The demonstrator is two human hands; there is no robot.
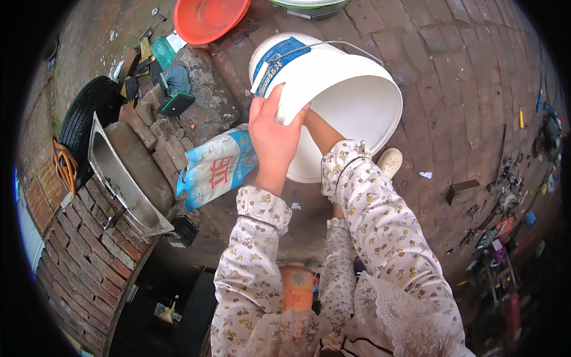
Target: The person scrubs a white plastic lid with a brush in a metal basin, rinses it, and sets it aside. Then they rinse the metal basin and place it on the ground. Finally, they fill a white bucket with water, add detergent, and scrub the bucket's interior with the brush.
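Observation:
A large white plastic bucket [342, 71] with a blue label and a wire handle lies tipped on its side, its mouth towards me and to the right. My left hand [275, 138] grips its near left rim, thumb and fingers on either side of the edge. Into the mouth reaches my right hand [318, 126]; only the wrist and forearm show, and the bucket wall hides the fingers. Beside my left wrist lies a blue and white plastic bag [215, 166] with red print.
A red basin [208, 19] and a green-rimmed tub [312, 7] stand beyond the bucket. To the left are a steel sink [128, 172], a black tire [89, 113], bricks and rubble. Loose scraps and tools lie on the brick paving [458, 113] at right.

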